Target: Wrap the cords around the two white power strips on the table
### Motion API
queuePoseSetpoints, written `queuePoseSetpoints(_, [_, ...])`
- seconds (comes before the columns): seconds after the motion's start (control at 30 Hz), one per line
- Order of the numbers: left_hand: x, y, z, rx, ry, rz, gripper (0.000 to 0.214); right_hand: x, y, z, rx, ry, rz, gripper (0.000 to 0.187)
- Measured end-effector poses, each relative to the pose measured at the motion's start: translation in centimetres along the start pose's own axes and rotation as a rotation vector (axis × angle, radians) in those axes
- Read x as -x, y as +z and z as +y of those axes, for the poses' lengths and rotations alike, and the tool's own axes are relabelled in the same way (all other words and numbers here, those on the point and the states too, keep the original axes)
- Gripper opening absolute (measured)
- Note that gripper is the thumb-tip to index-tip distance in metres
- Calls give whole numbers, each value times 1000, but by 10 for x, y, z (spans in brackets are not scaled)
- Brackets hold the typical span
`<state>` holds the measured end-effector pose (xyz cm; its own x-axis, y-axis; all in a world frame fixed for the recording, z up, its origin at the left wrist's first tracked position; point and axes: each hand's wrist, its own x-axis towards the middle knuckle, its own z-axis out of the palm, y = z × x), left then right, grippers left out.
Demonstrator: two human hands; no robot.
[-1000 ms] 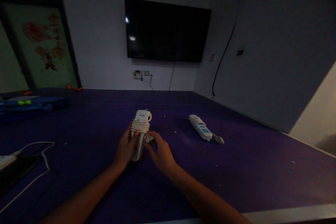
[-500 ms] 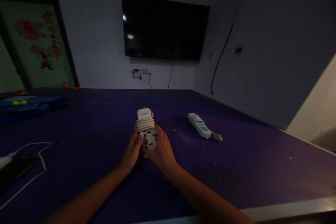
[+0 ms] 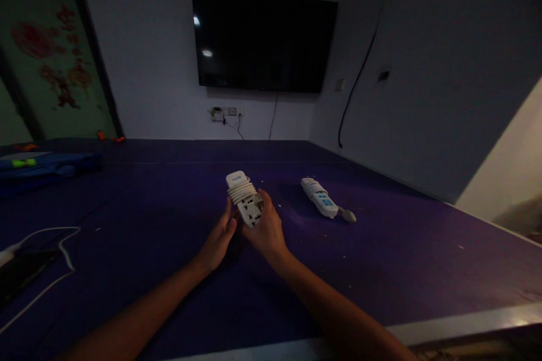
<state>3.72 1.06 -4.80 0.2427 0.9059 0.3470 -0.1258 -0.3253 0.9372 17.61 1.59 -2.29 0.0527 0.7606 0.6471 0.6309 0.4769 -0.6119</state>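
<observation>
A white power strip [image 3: 250,210] with its cable wound around its far half is held above the purple surface, tilted with its far end to the left. My right hand [image 3: 269,234] is closed around its near right side. Just left of the strip, my left hand [image 3: 217,241] has its thumb and fingers apart. Its fingertips are close to the strip's edge; whether they touch it is hard to see. To the right lies a second white power strip [image 3: 324,202] with blue socket panels, its cord wrapped around it and its plug [image 3: 348,215] at the near end.
At the left edge a white cable [image 3: 68,259] runs beside a dark flat object [image 3: 27,273]. Farther back lies a blue cloth-like item [image 3: 63,164]. A television [image 3: 265,36] hangs on the back wall, and a dark cable [image 3: 359,76] hangs on the right wall.
The held strip has turned, its near end swinging right and up with my right hand. My left hand has come off its side and opened. The view has shifted slightly.
</observation>
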Motion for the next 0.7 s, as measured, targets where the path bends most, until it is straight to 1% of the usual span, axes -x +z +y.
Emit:
queuePoseSetpoints(0.1, [0, -3, 0, -80, -2, 9, 82, -14, -9, 16, 53, 114, 25, 76])
queuePoseSetpoints(0.17, [2, -5, 1, -150, 13, 16, 80, -22, -18, 32, 123, 217, 54, 74])
queuePoseSetpoints(0.3, [5, -8, 0, -243, 6, 22, 76, -36, -40, 67, 255, 364, 133, 74])
queuePoseSetpoints(0.4, [5, -8, -1, -285, -16, 17, 73, -43, -54, 88, 300, 419, 185, 76])
queuePoseSetpoints(0.47, [5, -8, -2, -303, -23, 16, 72, -45, -58, 100, 312, 446, 203, 76])
queuePoseSetpoints(0.6, [5, -9, -2, -338, -23, 12, 70, -46, -56, 116, 301, 473, 183, 75])
queuePoseSetpoints(0.7, [5, -10, -1, -364, -21, -7, 69, -46, -53, 124, 276, 477, 168, 77])
